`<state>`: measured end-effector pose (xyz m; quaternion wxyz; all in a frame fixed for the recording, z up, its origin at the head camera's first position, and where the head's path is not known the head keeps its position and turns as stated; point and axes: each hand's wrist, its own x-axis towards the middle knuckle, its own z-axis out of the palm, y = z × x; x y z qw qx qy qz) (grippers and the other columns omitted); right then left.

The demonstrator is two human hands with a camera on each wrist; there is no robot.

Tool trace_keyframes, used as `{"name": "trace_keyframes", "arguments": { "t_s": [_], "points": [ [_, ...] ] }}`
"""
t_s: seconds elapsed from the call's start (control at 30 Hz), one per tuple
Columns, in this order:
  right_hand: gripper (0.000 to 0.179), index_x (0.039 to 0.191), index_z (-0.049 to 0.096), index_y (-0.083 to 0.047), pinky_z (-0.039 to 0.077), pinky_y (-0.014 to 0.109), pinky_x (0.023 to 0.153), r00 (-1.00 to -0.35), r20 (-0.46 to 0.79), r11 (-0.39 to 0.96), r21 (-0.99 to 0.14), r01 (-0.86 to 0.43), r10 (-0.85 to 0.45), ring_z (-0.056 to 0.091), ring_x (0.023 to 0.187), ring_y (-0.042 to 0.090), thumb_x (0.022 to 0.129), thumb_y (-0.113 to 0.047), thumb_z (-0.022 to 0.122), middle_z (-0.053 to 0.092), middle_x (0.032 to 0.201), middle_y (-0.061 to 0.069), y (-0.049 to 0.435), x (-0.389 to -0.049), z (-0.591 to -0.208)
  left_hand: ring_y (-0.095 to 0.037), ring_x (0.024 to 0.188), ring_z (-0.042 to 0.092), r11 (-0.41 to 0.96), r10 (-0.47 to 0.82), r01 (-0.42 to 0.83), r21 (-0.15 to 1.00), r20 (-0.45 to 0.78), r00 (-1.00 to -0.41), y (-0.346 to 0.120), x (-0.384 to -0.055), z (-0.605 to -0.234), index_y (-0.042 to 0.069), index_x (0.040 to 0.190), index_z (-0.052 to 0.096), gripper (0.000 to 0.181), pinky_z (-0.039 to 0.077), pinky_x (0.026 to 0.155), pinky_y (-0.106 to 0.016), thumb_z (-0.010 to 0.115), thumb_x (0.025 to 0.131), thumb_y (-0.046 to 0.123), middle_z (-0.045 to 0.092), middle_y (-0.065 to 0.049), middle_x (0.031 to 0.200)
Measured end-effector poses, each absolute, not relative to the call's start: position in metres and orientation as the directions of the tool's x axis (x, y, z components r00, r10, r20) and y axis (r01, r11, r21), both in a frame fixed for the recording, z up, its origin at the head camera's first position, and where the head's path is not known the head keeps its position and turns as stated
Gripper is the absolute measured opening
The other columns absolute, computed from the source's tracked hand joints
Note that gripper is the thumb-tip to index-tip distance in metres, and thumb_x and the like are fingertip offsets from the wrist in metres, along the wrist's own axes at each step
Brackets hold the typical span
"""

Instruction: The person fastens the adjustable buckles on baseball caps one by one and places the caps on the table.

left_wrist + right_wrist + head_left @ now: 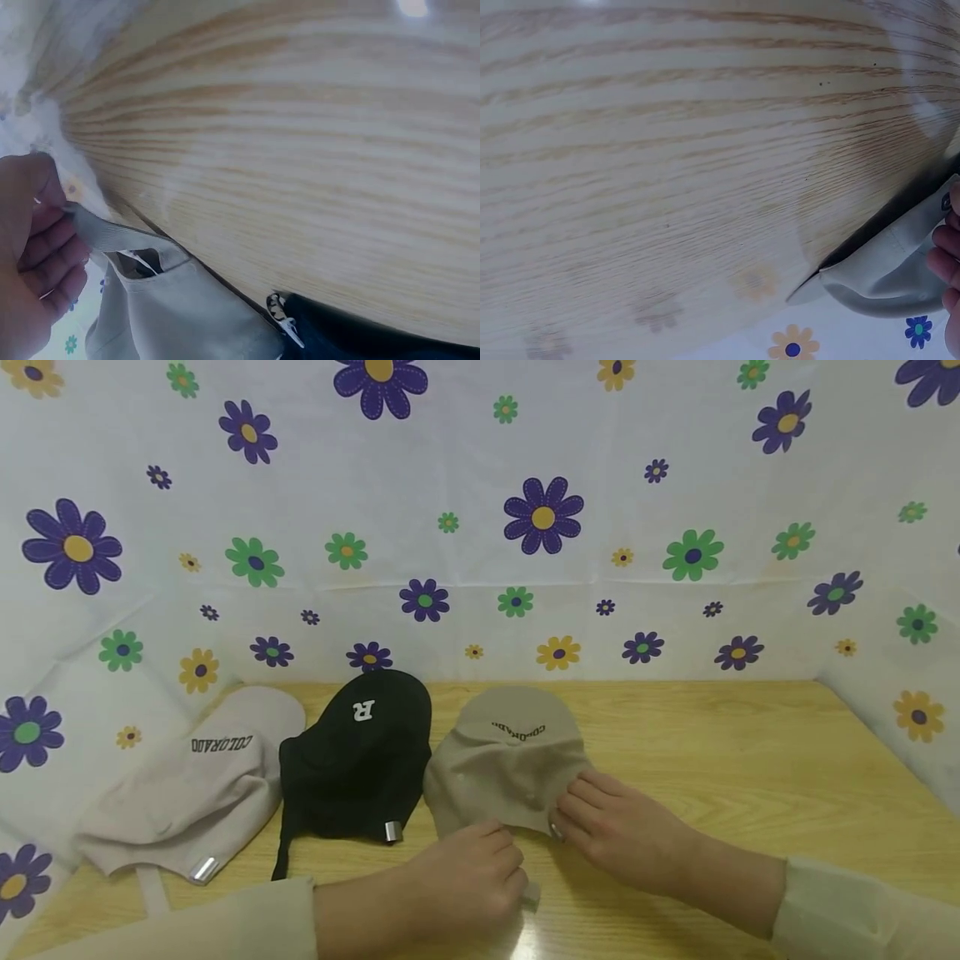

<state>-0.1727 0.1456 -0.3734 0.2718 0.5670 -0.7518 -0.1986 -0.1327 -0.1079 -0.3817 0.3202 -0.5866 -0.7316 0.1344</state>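
A khaki baseball cap with dark COLORADO lettering lies on the table, brim toward the back. At its near edge, my left hand pinches the cap's back strap between thumb and fingers; a short strap end pokes out beside the hand in the head view. My right hand grips the cap's right edge, where a small shiny metal piece shows by the fingers. In the right wrist view, only some fingertips and part of the cap appear at the right border.
Left of the khaki cap lies a black cap with a white R and a metal clasp. Farther left is a pale pinkish cap, also lettered COLORADO. A flower-patterned cloth stands behind the wooden table.
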Motion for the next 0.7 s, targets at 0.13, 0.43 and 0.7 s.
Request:
{"name": "trace_keyframes", "arguments": {
  "t_s": [0.13, 0.43, 0.7],
  "points": [
    [0.048, 0.118, 0.069, -0.008, 0.046, 0.038, 0.103, -0.2, 0.231, 0.299, 0.58, -0.758, -0.952, 0.059, 0.107, 0.021, 0.105, -0.012, 0.023, 0.066, 0.114, 0.005, 0.1471, -0.1728, -0.3748, -0.012, 0.067, 0.053, 0.324, 0.914, 0.792, -0.517, 0.387, -0.122, -0.1091, -0.1346, -0.3807, 0.015, 0.072, 0.06, 0.024, 0.044, 0.072, -0.026, 0.052, 0.094, 0.009, 0.056, 0.005, 0.071],
    [0.06, 0.116, 0.069, -0.007, 0.047, 0.037, 0.1, -0.184, 0.281, 0.32, 0.579, -0.75, -0.942, 0.059, 0.103, 0.021, 0.107, -0.01, 0.01, 0.066, 0.111, 0.004, 0.1482, -0.1713, -0.3738, -0.01, 0.064, 0.055, 0.361, 0.894, 0.802, -0.475, 0.421, -0.153, -0.107, -0.1351, -0.3807, 0.014, 0.078, 0.059, 0.024, 0.041, 0.065, -0.025, 0.047, 0.1, 0.013, 0.059, 0.005, 0.07],
    [0.06, 0.119, 0.067, -0.008, 0.046, 0.039, 0.102, -0.202, 0.281, 0.331, 0.558, -0.761, -0.938, 0.059, 0.107, 0.022, 0.107, -0.012, 0.008, 0.066, 0.113, 0.005, 0.147, -0.1699, -0.3737, -0.009, 0.063, 0.055, 0.33, 0.879, 0.804, -0.495, 0.471, -0.072, -0.1059, -0.1366, -0.3828, 0.016, 0.084, 0.059, 0.029, 0.04, 0.061, -0.023, 0.039, 0.106, 0.014, 0.058, 0.004, 0.074]
  ]
}}
